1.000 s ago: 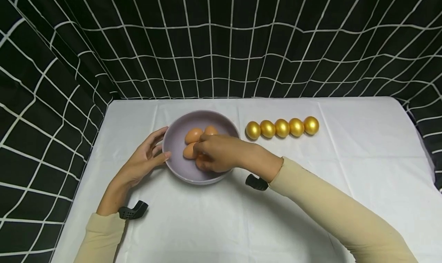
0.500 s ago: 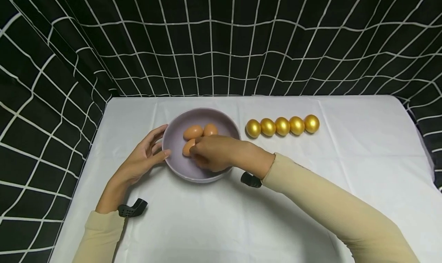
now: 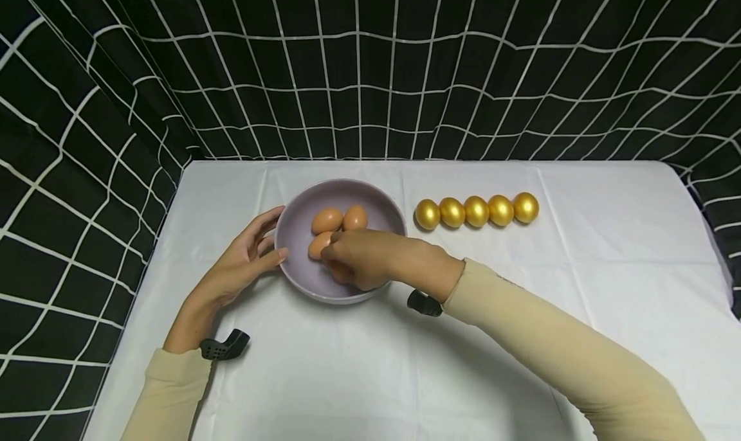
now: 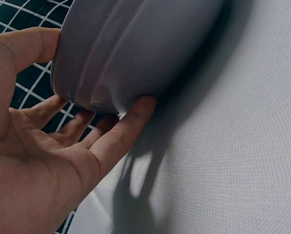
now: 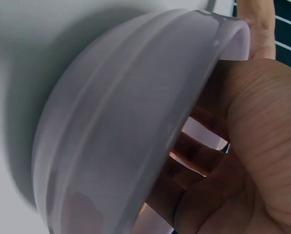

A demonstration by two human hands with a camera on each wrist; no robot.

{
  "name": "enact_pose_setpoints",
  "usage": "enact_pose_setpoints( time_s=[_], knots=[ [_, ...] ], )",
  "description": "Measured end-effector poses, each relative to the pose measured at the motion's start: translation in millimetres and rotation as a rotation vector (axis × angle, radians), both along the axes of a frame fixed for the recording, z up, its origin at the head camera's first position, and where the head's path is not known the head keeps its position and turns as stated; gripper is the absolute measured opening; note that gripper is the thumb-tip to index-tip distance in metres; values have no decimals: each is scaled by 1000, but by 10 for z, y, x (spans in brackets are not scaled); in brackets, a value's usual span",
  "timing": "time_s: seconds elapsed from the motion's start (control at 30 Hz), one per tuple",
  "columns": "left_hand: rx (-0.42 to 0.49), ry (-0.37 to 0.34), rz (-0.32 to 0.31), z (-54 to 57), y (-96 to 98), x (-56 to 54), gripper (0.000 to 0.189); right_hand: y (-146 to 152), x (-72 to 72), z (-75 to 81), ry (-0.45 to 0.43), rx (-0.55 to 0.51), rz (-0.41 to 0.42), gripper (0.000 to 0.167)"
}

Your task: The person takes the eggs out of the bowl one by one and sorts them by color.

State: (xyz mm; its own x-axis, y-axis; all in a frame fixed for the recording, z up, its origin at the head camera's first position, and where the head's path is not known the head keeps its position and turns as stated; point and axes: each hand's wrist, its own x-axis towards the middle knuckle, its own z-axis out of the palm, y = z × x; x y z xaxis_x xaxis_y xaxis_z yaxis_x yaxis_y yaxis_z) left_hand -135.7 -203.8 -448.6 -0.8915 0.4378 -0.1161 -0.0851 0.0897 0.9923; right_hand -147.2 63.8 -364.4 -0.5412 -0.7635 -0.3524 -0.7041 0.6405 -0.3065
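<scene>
A mauve bowl stands on the white cloth, with brown eggs inside. Two of them, one egg and another egg, lie toward the far side, and a third egg is right by the right fingertips. My right hand reaches over the near right rim, fingers curled round a further egg, mostly hidden beneath it. In the right wrist view the bowl's wall hides the fingertips. My left hand holds the bowl's left side, thumb at the rim and fingers against the outer wall.
Several golden eggs lie in a touching row right of the bowl. A black curtain with a white grid rises behind the table and along its left side. Both wrists wear black devices.
My right hand has closed further over the egg under it, which showed more a second ago. The eggs near it have shifted slightly. My left hand stays at the bowl.
</scene>
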Motion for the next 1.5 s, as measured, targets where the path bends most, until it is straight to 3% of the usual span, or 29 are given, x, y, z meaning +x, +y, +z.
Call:
enact_pose_setpoints(
  time_s=[0.37,0.63,0.9,1.2,1.5],
  knots=[
    [10,3,-6,8,37,-4,81,82,-8,-54,-20,-40,-6,19],
    [5,5,9,13,29,3,80,136,2,-35,-25,-128,-34,18],
    [0,2,8,22,34,-12,80,337,22,40,-9,-361,-113,33],
    [7,10,6,17,45,-19,81,694,164,139,-64,-667,-301,47],
    [-1,12,17,19,25,-8,79,847,263,119,-135,-804,-404,44]
  ],
)
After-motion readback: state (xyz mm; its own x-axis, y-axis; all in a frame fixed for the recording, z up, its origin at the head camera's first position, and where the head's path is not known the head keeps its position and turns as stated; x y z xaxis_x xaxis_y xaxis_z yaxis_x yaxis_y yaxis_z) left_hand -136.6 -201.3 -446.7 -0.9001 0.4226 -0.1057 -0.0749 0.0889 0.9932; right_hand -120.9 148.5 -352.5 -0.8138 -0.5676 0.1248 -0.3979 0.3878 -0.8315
